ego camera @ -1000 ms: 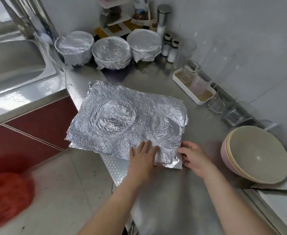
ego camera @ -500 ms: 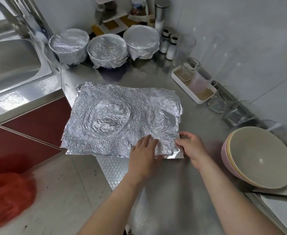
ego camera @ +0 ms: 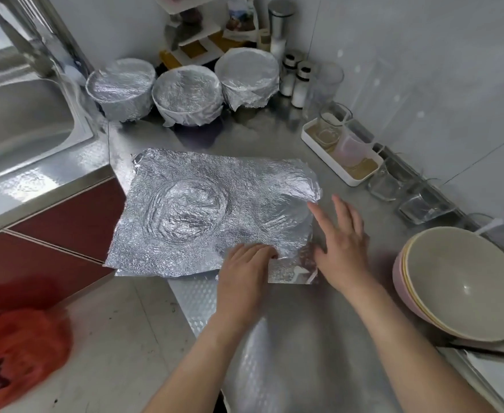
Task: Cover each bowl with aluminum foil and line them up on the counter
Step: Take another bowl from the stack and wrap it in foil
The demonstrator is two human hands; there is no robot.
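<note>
I see the left hand [ego camera: 244, 269] curled on the near edge of the foil sheet [ego camera: 161, 239], apparently pinching it. The right hand [ego camera: 343, 248] is flat with fingers spread. The sheet lies on the bench [ego camera: 274, 138], in front of 3 covered bowls [ego camera: 186, 96].

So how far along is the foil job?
Done: three covered bowls stand in a row at the back of the counter. In hand: the left hand pinches the near edge of the loose foil sheets, and the right hand is open at their right edge. Left: the stacked bowls on the right are bare; count unclear.
</note>
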